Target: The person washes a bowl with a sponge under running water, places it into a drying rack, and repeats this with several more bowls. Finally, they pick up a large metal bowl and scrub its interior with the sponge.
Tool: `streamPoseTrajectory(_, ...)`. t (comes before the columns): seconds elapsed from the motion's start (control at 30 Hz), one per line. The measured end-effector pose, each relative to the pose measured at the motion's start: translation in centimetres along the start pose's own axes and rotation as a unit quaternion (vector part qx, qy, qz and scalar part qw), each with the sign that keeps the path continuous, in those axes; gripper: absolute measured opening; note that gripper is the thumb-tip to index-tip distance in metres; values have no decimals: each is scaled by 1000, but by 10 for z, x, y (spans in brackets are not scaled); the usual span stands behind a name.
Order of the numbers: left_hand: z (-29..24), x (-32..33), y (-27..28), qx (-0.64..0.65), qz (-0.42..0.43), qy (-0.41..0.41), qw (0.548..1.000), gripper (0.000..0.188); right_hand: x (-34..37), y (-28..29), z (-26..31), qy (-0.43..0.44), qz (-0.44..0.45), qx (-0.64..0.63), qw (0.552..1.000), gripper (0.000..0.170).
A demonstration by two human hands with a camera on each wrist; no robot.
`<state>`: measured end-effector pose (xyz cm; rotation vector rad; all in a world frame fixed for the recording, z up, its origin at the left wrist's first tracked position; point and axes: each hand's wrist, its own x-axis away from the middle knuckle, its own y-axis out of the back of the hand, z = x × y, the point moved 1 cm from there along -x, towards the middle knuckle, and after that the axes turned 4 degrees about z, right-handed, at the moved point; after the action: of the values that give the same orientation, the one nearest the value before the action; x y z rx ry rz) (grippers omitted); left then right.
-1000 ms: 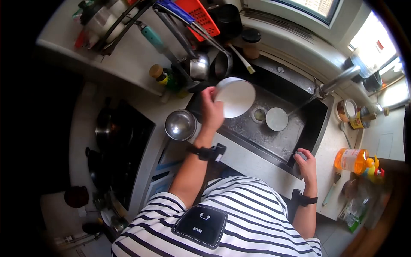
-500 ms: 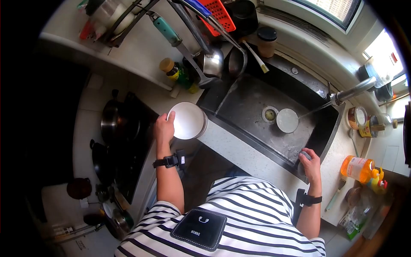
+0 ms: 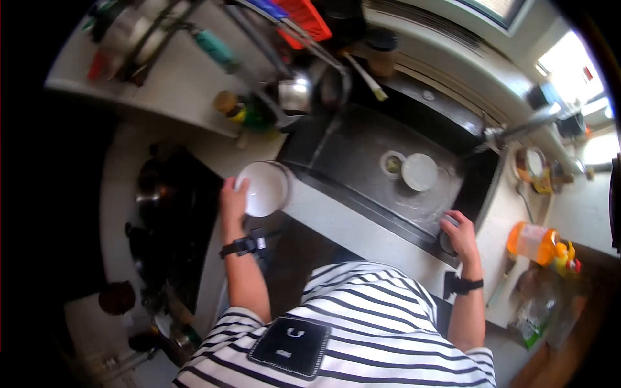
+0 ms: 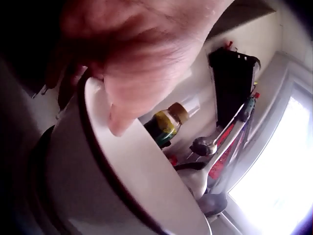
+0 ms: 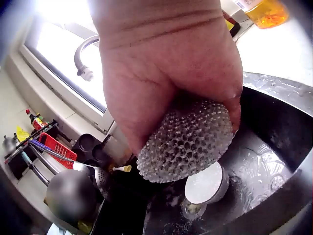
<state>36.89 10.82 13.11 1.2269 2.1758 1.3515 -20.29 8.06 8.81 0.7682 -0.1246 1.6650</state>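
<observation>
My left hand [image 3: 233, 204] grips the rim of a white bowl [image 3: 265, 189], thumb inside it. The bowl sits over a metal bowl [image 3: 285, 178] at the counter's front left edge, hiding most of it. In the left wrist view the white bowl [image 4: 146, 166] shows a dark line along its rim. At the sink's front right corner, my right hand [image 3: 461, 234] holds a grey scrubber; up close, the scrubber [image 5: 188, 142] is covered in shiny round bumps. A smaller white bowl [image 3: 420, 172] stands in the sink beside the drain [image 3: 392, 164].
The dark sink [image 3: 362, 139] has a faucet [image 3: 527, 124] at its right end. Ladles and a turner [image 3: 259, 97] hang at the back left near a capped bottle [image 3: 236, 110]. An orange detergent bottle [image 3: 532, 242] lies on the right counter. Pans [image 3: 152, 194] stand at left.
My left hand has carried the white bowl from above the sink leftward onto the metal bowl, where it still holds it. The right hand stays at the sink corner with the scrubber.
</observation>
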Motion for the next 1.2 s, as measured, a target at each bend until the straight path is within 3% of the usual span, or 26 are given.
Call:
streamPoseTrajectory(0.03,12,-3,-3,45,-24,-26,998,46,-7,4,-9,24,-12,71,997,31)
streamPoseTrajectory(0.07,23,-10,-1,-1,-62,-48,997,46,-12,6,-13,45,-13,76,996,33)
streamPoseTrajectory(0.1,-3,3,7,91,-72,-40,992,46,-16,9,-13,-6,7,50,999,34)
streamPoseTrajectory(0.17,-46,20,18,145,-53,-81,985,40,-23,12,0,-18,20,21,999,36)
streamPoseTrajectory(0.27,-126,56,2,199,86,-120,969,29,-39,15,17,-43,36,75,996,41)
streamPoseTrajectory(0.33,-153,71,-33,257,229,-153,927,27,-56,14,13,-39,55,126,990,44)
streamPoseTrajectory(0.4,-185,86,-61,204,332,-147,909,27,-69,12,13,-61,78,144,985,47)
streamPoseTrajectory(0.47,-199,90,-97,289,436,-95,847,29,-88,10,-1,-63,108,158,979,48)
streamPoseTrajectory(0.6,-220,90,-136,266,529,-72,803,28,-118,14,-4,-143,97,153,973,47)
streamPoseTrajectory(0.7,-227,91,-150,264,546,-50,794,29,-158,7,-53,-168,56,174,969,46)
streamPoseTrajectory(0.8,-222,89,-158,250,547,-10,799,29,-190,-4,-90,-128,113,309,936,46)
streamPoseTrajectory(0.83,-217,87,-162,252,543,1,801,28,-191,-8,-94,-183,83,227,953,51)
streamPoseTrajectory(0.97,-204,80,-167,267,524,34,808,27,-204,-22,-99,-262,112,119,951,62)
streamPoseTrajectory(1.07,-196,77,-169,267,506,69,817,27,-211,-39,-117,-243,88,55,964,58)
streamPoseTrajectory(1.17,-193,76,-169,261,495,92,824,27,-239,-62,-195,-204,68,39,976,56)
streamPoseTrajectory(1.2,-193,76,-169,263,494,94,823,27,-239,-64,-193,-202,75,40,976,54)
